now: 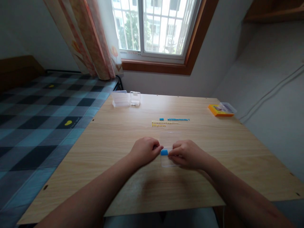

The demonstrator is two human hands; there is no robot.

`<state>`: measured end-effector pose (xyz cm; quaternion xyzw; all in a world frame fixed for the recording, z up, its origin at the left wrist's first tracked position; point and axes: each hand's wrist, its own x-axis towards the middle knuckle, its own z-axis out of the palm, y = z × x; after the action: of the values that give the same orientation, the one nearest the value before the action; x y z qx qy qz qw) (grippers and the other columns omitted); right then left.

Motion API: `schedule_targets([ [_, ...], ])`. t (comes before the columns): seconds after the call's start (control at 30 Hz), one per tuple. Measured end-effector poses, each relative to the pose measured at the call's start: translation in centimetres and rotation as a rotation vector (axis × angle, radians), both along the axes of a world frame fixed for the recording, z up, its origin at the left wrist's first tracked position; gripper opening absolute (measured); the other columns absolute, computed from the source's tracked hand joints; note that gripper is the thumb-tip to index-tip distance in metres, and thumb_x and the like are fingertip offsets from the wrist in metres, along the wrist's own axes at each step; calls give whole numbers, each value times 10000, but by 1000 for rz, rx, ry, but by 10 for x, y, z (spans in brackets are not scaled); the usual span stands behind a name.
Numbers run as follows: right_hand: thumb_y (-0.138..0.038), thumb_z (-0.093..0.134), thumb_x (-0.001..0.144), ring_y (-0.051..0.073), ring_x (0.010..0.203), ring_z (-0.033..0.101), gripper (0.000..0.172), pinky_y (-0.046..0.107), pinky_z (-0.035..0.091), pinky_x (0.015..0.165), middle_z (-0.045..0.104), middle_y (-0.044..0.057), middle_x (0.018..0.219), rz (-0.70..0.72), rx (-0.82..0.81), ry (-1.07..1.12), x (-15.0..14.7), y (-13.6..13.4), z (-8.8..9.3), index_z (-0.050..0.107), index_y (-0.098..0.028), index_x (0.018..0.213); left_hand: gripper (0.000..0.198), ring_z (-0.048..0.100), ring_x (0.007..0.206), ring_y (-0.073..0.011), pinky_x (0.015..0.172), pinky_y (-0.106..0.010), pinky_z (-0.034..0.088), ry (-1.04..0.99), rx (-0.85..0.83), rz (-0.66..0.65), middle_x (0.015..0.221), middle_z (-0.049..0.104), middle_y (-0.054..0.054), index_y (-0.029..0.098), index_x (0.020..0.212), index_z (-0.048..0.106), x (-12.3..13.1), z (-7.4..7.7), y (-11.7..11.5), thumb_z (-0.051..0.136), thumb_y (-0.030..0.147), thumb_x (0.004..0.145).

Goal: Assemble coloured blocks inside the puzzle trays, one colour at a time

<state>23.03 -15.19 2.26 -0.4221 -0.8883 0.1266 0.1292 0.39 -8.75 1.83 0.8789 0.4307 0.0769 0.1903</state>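
Between my hands an open clear plastic box [166, 164] lies on the table, its transparent lid [169, 136] spread away from me. Inside it, a blue block-like piece [164, 152] rests near the left side; whether it is one piece or several small ones I cannot tell. My left hand [145, 150] is closed at the box's left edge, thumb pointing toward the blue piece. My right hand [187, 153] is pinched over the box's right part, fingertips by the right end of the blue piece. Anything small in either hand is hidden.
Beyond the box lie a small blue block [161, 119], a row of tiny blue pieces [178, 119], and rows of pale [165, 122] and yellow pieces [158, 125]. Clear cases [120, 98] stand far left; an orange-yellow box [220, 110] lies far right. A bed [54, 126] borders the table.
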Motion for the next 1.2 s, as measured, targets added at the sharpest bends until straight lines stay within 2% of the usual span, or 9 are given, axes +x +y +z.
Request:
schedule_targets([
  [0.67,-194,605,911,127,651,553,172,276,321,622,688,11,756,-8,12,2,0,-1,-1,747,-212,815,307,651,785,-208,699,-306,425,11,-42,-11,817,753,-57,210,816,775,0,4,1,583,410,948],
  [0.83,-191,599,926,135,659,568,171,278,358,636,679,18,745,21,41,105,3,-1,0,753,-214,853,317,625,746,-195,678,-301,404,20,-35,-45,808,735,-56,196,757,738,-3,6,2,598,414,941],
  [0.97,-212,585,951,138,644,577,168,279,391,621,670,23,731,18,161,279,5,-3,1,745,-211,899,344,614,737,-198,669,-305,399,58,-38,-65,808,725,-66,190,741,721,-7,11,3,582,428,947],
  [1.07,-232,578,959,141,595,564,171,284,412,583,653,25,680,-82,320,424,8,-3,1,741,-211,910,359,613,735,-205,665,-310,401,76,-43,-62,803,724,-70,191,731,714,-9,16,2,584,448,945],
  [1.2,-274,587,949,155,552,546,179,303,442,552,642,23,631,-330,482,529,19,4,1,742,-225,874,349,614,716,-209,648,-318,393,83,-45,-72,768,718,-69,192,705,707,-12,21,2,594,429,935],
])
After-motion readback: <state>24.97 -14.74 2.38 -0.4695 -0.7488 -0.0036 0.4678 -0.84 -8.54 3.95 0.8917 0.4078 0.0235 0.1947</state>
